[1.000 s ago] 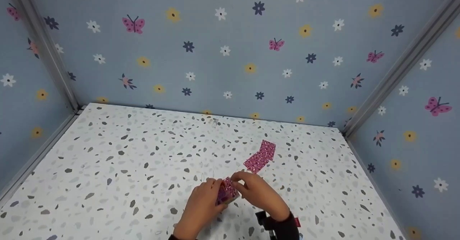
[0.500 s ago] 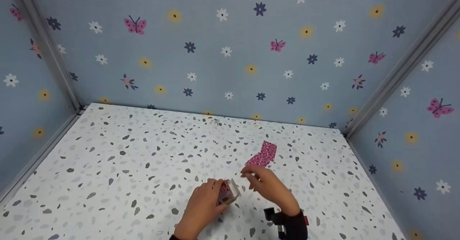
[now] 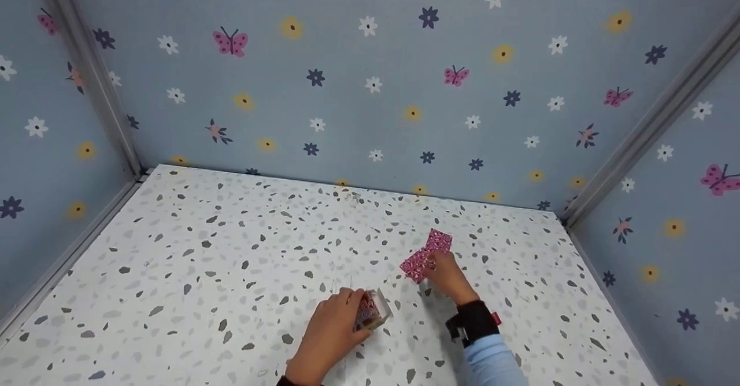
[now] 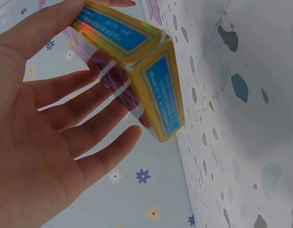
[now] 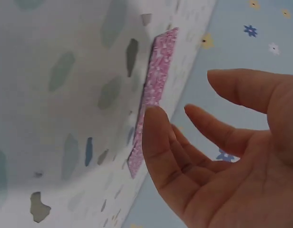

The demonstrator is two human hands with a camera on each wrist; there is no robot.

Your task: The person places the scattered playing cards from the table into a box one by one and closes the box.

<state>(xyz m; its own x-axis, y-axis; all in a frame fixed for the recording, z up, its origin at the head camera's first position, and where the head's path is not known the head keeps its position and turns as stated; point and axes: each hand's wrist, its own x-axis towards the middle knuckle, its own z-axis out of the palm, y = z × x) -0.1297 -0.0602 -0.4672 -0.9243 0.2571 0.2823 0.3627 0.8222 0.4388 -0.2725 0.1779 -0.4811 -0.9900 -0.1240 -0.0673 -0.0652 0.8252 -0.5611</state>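
My left hand (image 3: 326, 334) grips a small card box (image 3: 377, 312), thumb on one side and fingers on the other. In the left wrist view the card box (image 4: 158, 95) is yellow with blue printed panels, and dark red shows along one side. Its white inner end shows in the head view. My right hand (image 3: 448, 276) is over two pink speckled cards (image 3: 440, 239), which lie overlapping at an angle on the table. The right wrist view shows the right hand (image 5: 218, 152) with loosely bent fingers, nothing between them and the thumb, one fingertip overlapping the cards (image 5: 158, 71).
The white speckled table (image 3: 231, 270) extends to a blue back wall (image 3: 347, 85) printed with flowers and butterflies. Grey metal posts (image 3: 653, 103) stand at the corners, with patterned side walls left and right.
My right hand has left the card box and moved forward and right to the pink cards. The pink speckled surface at the box's end gave way to a white one. The left hand stays put.
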